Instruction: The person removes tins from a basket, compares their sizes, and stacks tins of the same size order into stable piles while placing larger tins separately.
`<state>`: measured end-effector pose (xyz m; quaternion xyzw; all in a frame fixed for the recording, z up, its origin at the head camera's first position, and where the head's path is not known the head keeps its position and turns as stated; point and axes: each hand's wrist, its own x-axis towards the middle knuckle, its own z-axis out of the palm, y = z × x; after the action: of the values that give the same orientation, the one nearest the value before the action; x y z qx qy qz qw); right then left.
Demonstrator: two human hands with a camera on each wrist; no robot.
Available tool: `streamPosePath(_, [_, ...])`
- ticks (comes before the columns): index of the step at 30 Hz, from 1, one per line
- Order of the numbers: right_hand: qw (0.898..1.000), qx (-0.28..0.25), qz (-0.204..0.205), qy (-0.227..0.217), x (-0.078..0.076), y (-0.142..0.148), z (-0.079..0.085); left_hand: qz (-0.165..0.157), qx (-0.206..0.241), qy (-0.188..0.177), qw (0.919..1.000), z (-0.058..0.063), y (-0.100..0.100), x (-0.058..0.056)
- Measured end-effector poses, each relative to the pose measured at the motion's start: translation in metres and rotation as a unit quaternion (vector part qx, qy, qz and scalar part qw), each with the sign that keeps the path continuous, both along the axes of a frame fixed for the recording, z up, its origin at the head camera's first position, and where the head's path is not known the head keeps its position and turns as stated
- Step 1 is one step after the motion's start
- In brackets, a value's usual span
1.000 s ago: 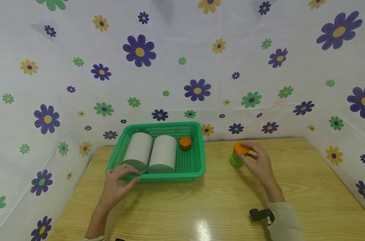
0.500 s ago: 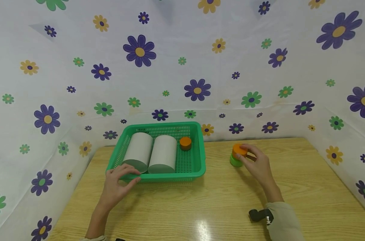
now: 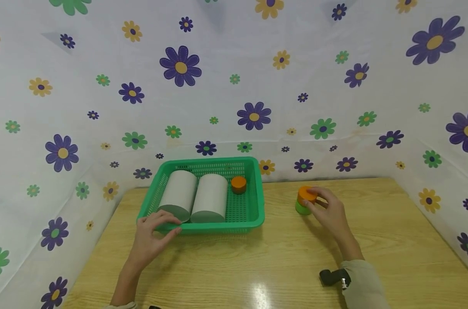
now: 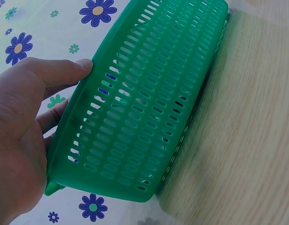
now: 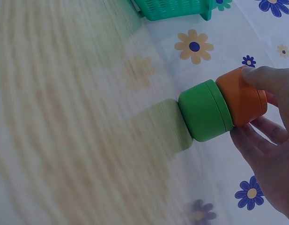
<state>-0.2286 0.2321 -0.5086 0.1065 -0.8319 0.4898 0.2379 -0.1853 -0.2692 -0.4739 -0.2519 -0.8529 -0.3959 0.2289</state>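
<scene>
A person's right hand [image 3: 330,214] pinches an orange container [image 3: 305,195] between thumb and fingers, the piece resting on top of a green container [image 5: 204,113] that stands upright on a wood-grain table [image 3: 280,266]. Well apart, the left hand [image 3: 149,240] grips the near rim of a green basket [image 3: 234,225], thumb on the outer side. Inside, two white cylinders [image 3: 209,195] lie side by side, with a second orange container [image 3: 238,185] to their right. Beyond the table hangs a flower-print backdrop [image 3: 218,51].
</scene>
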Motion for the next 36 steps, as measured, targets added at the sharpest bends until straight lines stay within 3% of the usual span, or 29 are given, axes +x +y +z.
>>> streamPosePath(15, [1.0,0.018,0.006,-0.016,0.0,0.001,0.004,0.003,0.002,0.001,1.0,0.0,0.0,0.002])
streamPosePath(27, [0.996,0.072,-0.029,0.047,0.004,0.003,0.021,0.002,0.0,0.0,1.0,0.0,0.002,0.0])
streamPosePath(36, [0.993,0.085,-0.022,0.074,0.008,-0.01,0.04,0.006,0.002,-0.002,1.0,0.002,0.001,0.001])
